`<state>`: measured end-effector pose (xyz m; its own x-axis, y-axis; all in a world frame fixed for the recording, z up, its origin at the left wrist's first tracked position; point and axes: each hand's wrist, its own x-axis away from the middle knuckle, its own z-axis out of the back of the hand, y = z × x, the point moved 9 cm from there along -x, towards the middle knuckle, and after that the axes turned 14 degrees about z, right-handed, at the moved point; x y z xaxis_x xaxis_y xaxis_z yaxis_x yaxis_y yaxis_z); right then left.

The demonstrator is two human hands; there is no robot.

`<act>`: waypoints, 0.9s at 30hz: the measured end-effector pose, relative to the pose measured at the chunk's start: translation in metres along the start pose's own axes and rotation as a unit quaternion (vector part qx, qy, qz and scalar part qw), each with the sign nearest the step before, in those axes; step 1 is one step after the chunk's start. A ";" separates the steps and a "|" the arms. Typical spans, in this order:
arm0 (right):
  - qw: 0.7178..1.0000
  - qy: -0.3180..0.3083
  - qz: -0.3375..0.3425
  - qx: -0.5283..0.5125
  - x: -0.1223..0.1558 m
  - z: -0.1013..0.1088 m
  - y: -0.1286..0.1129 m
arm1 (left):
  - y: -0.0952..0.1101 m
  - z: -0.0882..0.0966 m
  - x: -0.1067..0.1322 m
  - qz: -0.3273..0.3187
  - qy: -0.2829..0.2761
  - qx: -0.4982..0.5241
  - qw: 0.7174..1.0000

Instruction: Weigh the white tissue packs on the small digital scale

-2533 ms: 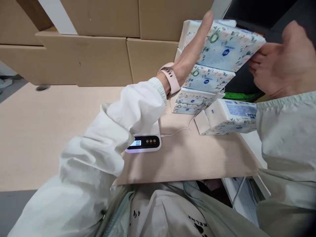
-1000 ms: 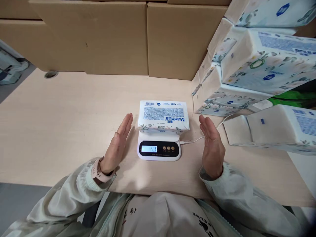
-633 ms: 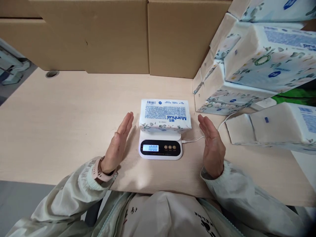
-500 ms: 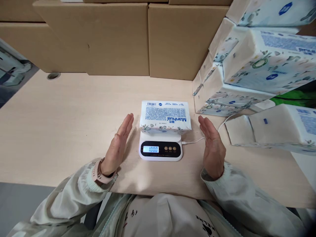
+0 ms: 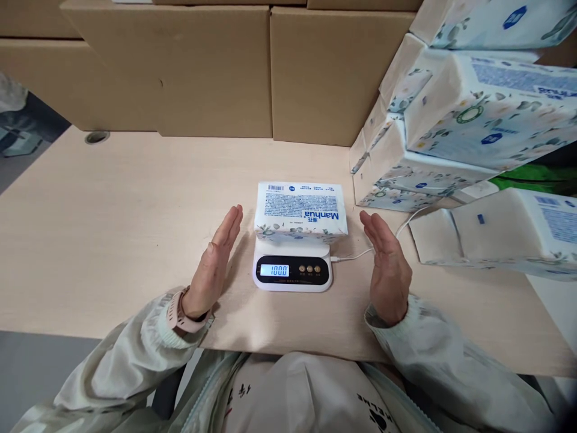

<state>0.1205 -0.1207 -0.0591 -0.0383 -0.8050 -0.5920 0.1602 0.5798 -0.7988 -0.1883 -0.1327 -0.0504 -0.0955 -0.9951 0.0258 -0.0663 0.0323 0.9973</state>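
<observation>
A pack of tissues point(image 5: 301, 210) with blue print lies flat on a white digital kitchen scale point(image 5: 292, 284). The lit display reads 100.0, and a white cable point(image 5: 356, 257) is plugged into the scale's right side. My left hand point(image 5: 214, 264) stands on edge to the left of the scale, fingers straight, palm facing inward, touching neither pack nor scale. On the other side, my right hand point(image 5: 388, 267) mirrors it with straight fingers, apart from the pack. Both hands hold nothing. A pink watch band circles my left wrist.
Stacked tissue packs point(image 5: 469, 120) rise at the back right, and another tissue pack point(image 5: 500, 231) lies in front of them. Cardboard boxes point(image 5: 216, 72) form a wall along the table's back. A round cable hole point(image 5: 97, 138) sits in the tabletop point(image 5: 112, 240) at the far left.
Both hands, the pack and the scale keep their places, apart from a slight shift of the whole view. In the background at far left, something pale and dark has moved.
</observation>
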 end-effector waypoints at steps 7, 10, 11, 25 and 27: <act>1.000 -0.025 0.003 0.004 0.001 -0.003 0.003 | -0.001 0.002 -0.001 0.012 0.013 0.013 1.000; 0.999 -0.046 0.011 0.010 0.001 -0.005 0.001 | -0.002 0.002 -0.001 0.019 0.013 0.018 1.000; 0.998 -0.055 0.013 0.014 0.001 -0.006 0.001 | -0.002 0.002 -0.001 0.017 0.011 0.018 1.000; 0.989 -0.136 0.027 0.059 -0.001 -0.018 -0.008 | -0.001 -0.001 -0.001 -0.010 -0.026 -0.015 0.999; 0.990 -0.135 0.012 0.039 -0.001 -0.020 -0.003 | -0.003 -0.001 -0.005 -0.006 -0.027 -0.009 1.000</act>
<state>0.1006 -0.1187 -0.0581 0.2293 -0.8010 -0.5529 0.2336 0.5968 -0.7677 -0.1868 -0.1277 -0.0538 -0.1482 -0.9889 0.0110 -0.0493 0.0185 0.9986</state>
